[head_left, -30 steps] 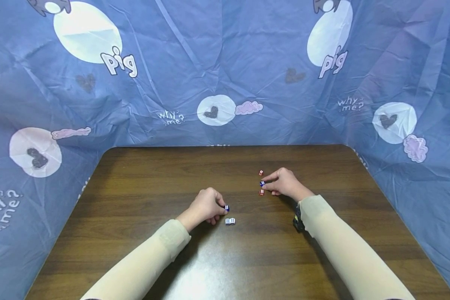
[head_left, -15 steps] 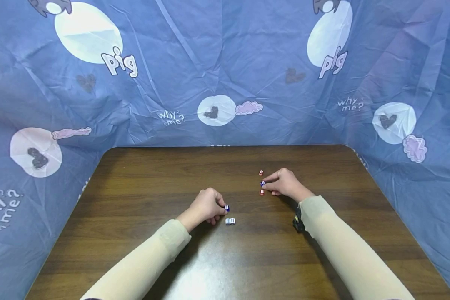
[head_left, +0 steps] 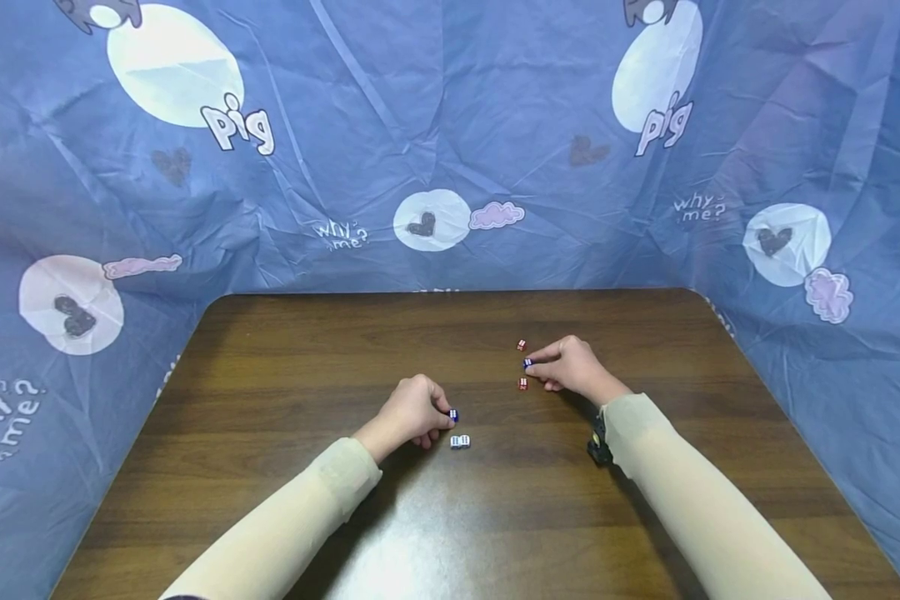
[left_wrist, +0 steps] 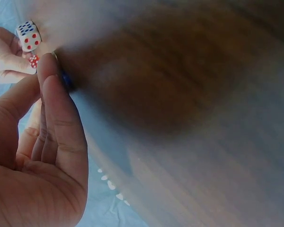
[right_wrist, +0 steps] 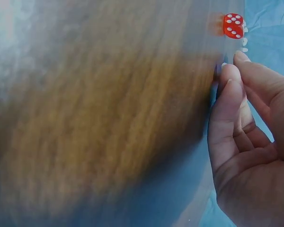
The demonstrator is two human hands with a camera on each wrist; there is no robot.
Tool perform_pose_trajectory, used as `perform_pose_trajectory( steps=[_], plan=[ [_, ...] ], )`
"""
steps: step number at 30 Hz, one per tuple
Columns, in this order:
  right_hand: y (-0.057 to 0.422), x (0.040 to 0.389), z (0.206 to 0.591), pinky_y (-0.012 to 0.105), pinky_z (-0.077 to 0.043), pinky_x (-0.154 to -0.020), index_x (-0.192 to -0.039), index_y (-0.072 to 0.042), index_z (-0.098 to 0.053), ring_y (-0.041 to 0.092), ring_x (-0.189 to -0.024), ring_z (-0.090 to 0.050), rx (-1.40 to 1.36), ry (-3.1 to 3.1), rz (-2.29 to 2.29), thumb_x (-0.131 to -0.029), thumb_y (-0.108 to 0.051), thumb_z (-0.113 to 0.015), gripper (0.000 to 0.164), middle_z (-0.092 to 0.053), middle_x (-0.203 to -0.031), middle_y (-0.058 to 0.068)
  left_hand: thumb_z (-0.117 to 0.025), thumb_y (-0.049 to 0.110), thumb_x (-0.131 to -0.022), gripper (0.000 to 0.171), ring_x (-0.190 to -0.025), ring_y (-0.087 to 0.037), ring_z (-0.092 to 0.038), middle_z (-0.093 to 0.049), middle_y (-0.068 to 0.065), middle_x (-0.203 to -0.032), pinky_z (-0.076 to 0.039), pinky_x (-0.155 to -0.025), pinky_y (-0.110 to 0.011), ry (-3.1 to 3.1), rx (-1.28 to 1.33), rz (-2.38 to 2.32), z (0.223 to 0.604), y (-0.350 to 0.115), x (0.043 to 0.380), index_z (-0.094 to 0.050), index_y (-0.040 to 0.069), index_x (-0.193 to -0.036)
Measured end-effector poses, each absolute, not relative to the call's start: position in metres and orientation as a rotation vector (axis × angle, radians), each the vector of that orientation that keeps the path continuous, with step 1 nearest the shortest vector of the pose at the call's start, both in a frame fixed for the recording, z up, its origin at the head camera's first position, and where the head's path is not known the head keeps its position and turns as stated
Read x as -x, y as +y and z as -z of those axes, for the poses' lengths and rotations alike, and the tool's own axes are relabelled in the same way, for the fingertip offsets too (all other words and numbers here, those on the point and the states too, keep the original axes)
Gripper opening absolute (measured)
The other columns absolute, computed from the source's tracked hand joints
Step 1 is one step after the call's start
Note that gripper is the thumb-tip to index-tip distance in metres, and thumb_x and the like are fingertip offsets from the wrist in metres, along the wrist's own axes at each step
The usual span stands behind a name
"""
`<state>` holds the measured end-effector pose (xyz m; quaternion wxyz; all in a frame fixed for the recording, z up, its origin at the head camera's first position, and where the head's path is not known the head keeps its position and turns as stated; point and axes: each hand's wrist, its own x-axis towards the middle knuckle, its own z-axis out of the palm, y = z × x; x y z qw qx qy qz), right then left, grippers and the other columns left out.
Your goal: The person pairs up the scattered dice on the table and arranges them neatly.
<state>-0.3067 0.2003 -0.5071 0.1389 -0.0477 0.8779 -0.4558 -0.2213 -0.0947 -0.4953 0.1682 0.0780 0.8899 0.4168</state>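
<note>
Near the middle of the table my left hand (head_left: 417, 410) pinches a small blue die (head_left: 453, 415) between thumb and fingertips. Just in front of it lie two white dice (head_left: 460, 442), side by side. Farther back on the right, my right hand (head_left: 570, 365) pinches another blue die (head_left: 527, 364). That die is between two red dice, one behind (head_left: 521, 344) and one in front (head_left: 522, 383). In the left wrist view fingers hide most of the blue die (left_wrist: 67, 81). A red die (right_wrist: 234, 25) shows beyond the fingertips in the right wrist view.
The brown wooden table (head_left: 307, 350) has rounded back corners. A blue printed cloth (head_left: 345, 150) hangs behind it and along both sides. A dark strapped device (head_left: 598, 446) sits at the right wrist. Light from above glares on the table's front middle.
My right hand has shifted very slightly to the right with its blue die, away from the line of the red dice. The left hand and the white dice stay in place.
</note>
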Motion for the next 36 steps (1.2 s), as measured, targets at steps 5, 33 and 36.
perform_pose_trajectory(
  steps=[5, 33, 36],
  plan=[
    [0.202, 0.303, 0.507, 0.031, -0.058, -0.052, -0.105, -0.004, -0.08, 0.016, -0.056, -0.067, 0.151, 2.528, 1.356, -0.088, -0.014, -0.083, 0.02, -0.074, -0.078, 0.009, -0.084, 0.003, -0.083, 0.016, -0.042, -0.02, -0.064, -0.065, -0.01, -0.054, -0.053, -0.039, -0.032, 2.532, -0.219, -1.186, 0.496, -0.095, 0.221, -0.071, 0.008, -0.074],
    [0.154, 0.255, 0.489, 0.038, -0.059, -0.054, -0.103, -0.01, -0.081, 0.021, -0.056, -0.068, 0.43, 2.527, 1.316, -0.087, -0.016, -0.084, 0.017, -0.075, -0.078, 0.003, -0.085, 0.003, -0.082, 0.017, -0.042, -0.021, -0.064, -0.064, -0.011, -0.054, -0.053, -0.039, -0.032, 2.533, -0.225, -1.198, 0.498, -0.096, 0.222, -0.071, 0.008, -0.074],
    [0.148, 0.252, 0.491, 0.036, -0.059, -0.053, -0.102, -0.011, -0.082, 0.021, -0.055, -0.068, 0.457, 2.523, 1.311, -0.087, -0.017, -0.085, 0.017, -0.075, -0.077, 0.001, -0.085, 0.003, -0.082, 0.017, -0.042, -0.021, -0.064, -0.064, -0.01, -0.053, -0.053, -0.039, -0.032, 2.536, -0.233, -1.195, 0.499, -0.096, 0.222, -0.071, 0.008, -0.074]
  ],
)
